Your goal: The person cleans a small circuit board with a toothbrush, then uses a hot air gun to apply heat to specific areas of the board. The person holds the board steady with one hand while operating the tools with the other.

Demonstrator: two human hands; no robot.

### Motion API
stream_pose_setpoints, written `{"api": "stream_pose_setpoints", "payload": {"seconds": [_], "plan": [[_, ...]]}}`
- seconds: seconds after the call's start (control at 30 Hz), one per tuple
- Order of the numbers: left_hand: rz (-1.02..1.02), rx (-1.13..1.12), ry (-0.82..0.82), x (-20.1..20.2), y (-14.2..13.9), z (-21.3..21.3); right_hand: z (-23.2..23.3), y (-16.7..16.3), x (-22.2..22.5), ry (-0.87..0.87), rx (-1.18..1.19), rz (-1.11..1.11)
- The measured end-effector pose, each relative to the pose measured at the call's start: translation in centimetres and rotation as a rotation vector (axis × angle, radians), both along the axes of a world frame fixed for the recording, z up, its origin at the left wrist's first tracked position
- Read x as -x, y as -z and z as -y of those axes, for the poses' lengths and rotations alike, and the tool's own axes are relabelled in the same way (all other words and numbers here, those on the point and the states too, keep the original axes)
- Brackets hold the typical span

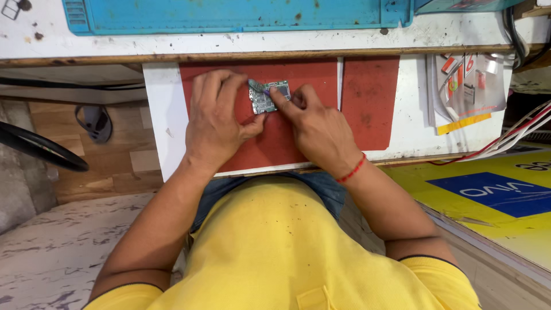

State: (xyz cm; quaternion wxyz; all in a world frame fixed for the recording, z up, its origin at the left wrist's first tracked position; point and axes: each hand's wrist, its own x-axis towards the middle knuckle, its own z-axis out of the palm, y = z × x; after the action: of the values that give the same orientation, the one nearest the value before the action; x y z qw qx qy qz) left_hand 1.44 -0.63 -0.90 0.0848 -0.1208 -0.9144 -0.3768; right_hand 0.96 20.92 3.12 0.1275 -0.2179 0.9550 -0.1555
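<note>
A small green circuit board (264, 97) lies on a red mat (270, 143) on a pull-out white shelf (160, 115). My left hand (215, 115) rests flat on the mat, with its fingertips and thumb holding the board's left edge. My right hand (313, 123) comes in from the right; its index finger presses on the board's top face. A red thread bracelet circles my right wrist. My yellow shirt fills the lower frame.
A second red mat piece (370, 100) lies to the right. A blue work mat (229, 14) covers the upper bench. Plastic packets (468, 86) and red and white wires (511, 138) sit at right. A yellow and blue panel (493, 195) is at lower right.
</note>
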Motion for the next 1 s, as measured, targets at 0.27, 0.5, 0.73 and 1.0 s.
{"api": "stream_pose_setpoints", "payload": {"seconds": [0.27, 0.5, 0.73, 1.0], "plan": [[0.075, 0.150, 0.025, 0.4, -1.0, -0.4, -1.9, -0.4, -2.6, 0.005, 0.071, -0.037], [0.089, 0.191, 0.049, 0.2, -0.6, -0.4, -0.9, -0.1, -3.6, -0.006, 0.074, -0.028], [0.067, 0.161, 0.036, 0.1, -0.7, -0.3, -1.6, 0.3, -3.1, 0.010, 0.156, -0.047], [0.090, 0.149, 0.052, 0.4, -1.0, -0.3, -1.3, -0.6, -3.1, 0.008, 0.073, -0.005]]}}
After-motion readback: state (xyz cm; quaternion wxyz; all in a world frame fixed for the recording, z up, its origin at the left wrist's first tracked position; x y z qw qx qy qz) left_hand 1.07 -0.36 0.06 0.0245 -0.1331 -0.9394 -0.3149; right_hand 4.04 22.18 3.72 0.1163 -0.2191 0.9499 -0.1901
